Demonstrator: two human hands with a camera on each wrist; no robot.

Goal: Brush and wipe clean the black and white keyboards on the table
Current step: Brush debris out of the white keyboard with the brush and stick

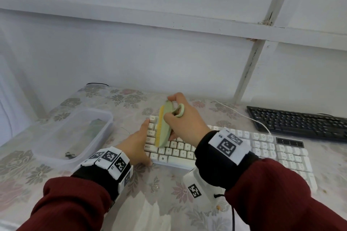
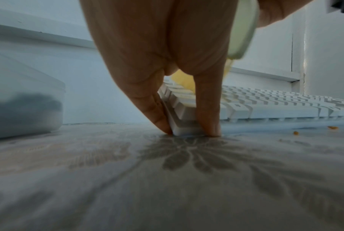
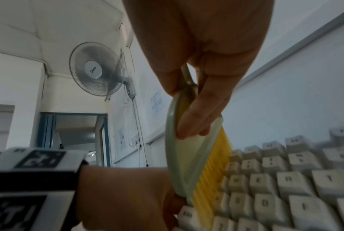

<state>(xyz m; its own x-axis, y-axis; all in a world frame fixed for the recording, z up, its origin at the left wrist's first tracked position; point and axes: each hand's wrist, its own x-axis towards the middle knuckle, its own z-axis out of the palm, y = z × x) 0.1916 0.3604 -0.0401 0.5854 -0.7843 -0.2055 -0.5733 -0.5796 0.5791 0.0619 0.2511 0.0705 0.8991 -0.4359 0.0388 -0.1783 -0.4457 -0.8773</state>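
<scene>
The white keyboard [image 1: 262, 148] lies across the middle of the flowered table; the black keyboard [image 1: 296, 124] sits behind it at the right. My right hand [image 1: 174, 116] grips a pale green brush [image 1: 165, 127] with yellow bristles, tilted on edge over the keyboard's left keys. In the right wrist view the bristles of the brush [image 3: 186, 156] touch the keys of the white keyboard [image 3: 285, 187]. My left hand [image 1: 145, 142] holds the keyboard's left end. In the left wrist view, thumb and finger of the left hand [image 2: 186, 129] pinch its front corner.
A clear plastic tub [image 1: 75, 133] with something dark inside stands left of the white keyboard. A white cable [image 1: 244, 114] runs between the two keyboards. Small orange crumbs [image 2: 296, 133] lie on the cloth by the keyboard's front edge. A wall rises just behind the table.
</scene>
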